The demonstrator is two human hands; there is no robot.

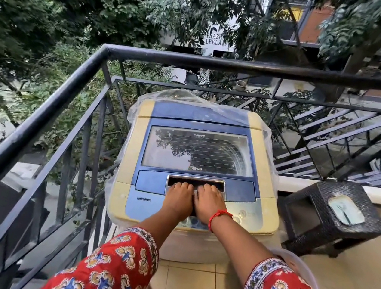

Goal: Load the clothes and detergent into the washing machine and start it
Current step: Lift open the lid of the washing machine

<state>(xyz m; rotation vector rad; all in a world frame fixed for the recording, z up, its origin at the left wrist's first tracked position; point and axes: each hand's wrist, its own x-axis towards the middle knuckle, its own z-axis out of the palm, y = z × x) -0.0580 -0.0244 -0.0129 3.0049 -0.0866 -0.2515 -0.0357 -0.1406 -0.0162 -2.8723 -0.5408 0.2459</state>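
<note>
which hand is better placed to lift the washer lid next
Neither clearly: the left hand and right hand sit side by side with fingers hooked into the lid handle recess, and the lid is closed. Slight edge to the right, nearer the recess's middle; using both looks likeliest.

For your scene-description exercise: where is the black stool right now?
In the head view, the black stool stands on the tiled floor right of the washing machine, just inside the railing, with a small pale object on top.
</note>
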